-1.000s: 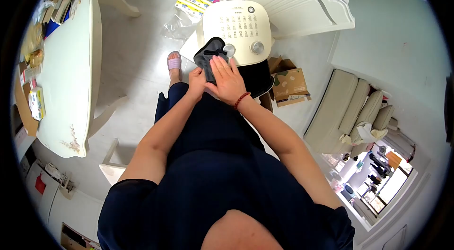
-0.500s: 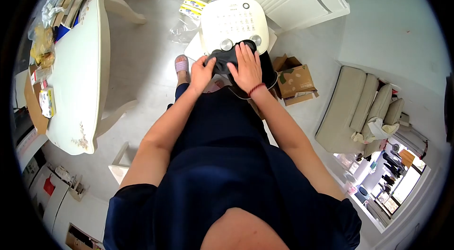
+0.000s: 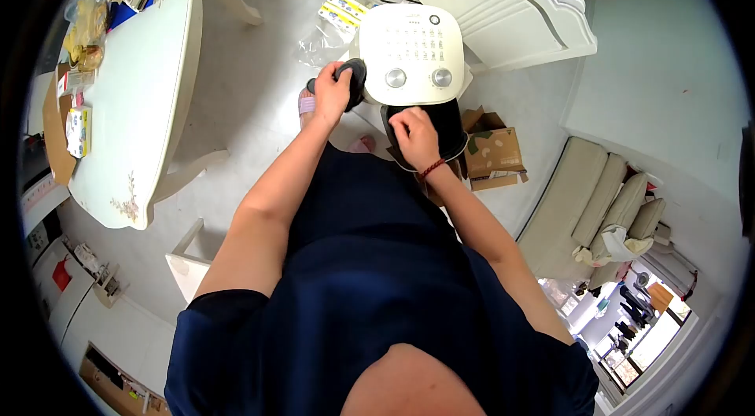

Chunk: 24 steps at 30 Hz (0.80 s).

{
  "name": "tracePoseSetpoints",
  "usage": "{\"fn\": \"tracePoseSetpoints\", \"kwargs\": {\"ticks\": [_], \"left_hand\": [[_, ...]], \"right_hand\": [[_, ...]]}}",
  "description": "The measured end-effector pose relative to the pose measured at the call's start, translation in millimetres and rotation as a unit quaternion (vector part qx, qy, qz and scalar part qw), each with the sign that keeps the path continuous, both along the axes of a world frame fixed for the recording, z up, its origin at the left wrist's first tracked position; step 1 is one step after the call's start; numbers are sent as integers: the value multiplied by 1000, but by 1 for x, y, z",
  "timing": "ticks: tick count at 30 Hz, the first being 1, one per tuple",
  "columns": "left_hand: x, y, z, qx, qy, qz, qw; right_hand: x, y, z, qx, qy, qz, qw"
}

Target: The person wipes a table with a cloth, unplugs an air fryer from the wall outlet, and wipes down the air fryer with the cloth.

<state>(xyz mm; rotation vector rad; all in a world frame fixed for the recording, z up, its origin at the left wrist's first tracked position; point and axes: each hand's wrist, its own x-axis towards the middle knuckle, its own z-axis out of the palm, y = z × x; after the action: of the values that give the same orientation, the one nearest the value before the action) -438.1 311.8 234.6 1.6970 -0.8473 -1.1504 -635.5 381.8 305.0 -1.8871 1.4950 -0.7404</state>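
My left hand [image 3: 332,95] is closed around a dark grey, flexible piece [image 3: 358,84] that looks like folded cloth or a mitt; its exact kind does not show. It is held just left of a cream countertop oven [image 3: 414,48] with two silver knobs and a panel of printed icons. My right hand [image 3: 417,135], with a red-brown bracelet at the wrist, has its fingers curled at a black front part [image 3: 449,123] below the knobs. Whatever those fingers grip, if anything, is hidden.
An open cardboard box [image 3: 494,152] stands right of the oven. Yellow-and-white packs [image 3: 343,10] in clear plastic lie behind it on the left. A white table [image 3: 145,93] with books and bags is at far left, a white carved panel [image 3: 511,11] behind, a beige sofa [image 3: 550,204] at right.
The dark piece, earlier between both hands in front of the knobs, has moved left in my left hand. My right hand has come off it, lowered and curled its fingers. The view has shifted slightly.
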Motion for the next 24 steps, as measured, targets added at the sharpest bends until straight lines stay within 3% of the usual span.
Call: {"fn": "tracePoseSetpoints", "kwargs": {"ticks": [3,7,11,17,19,24], "left_hand": [[-8,-24,-32,-9,-70,-66,995],[-10,-15,-26,34,33,-53,997],[-13,0,-32,64,49,-33,996],[-7,-56,-32,3,-15,-37,999],[-5,-66,-25,21,14,-48,999],[-9,-3,-28,44,30,-96,994]], "right_hand": [[-2,-39,4,-13,29,-30,999],[7,-69,-2,-28,69,12,997],[7,-75,-11,9,92,47,995],[5,-81,-9,20,97,60,993],[3,-78,-10,22,103,60,993],[3,-78,-11,32,118,50,991]]}}
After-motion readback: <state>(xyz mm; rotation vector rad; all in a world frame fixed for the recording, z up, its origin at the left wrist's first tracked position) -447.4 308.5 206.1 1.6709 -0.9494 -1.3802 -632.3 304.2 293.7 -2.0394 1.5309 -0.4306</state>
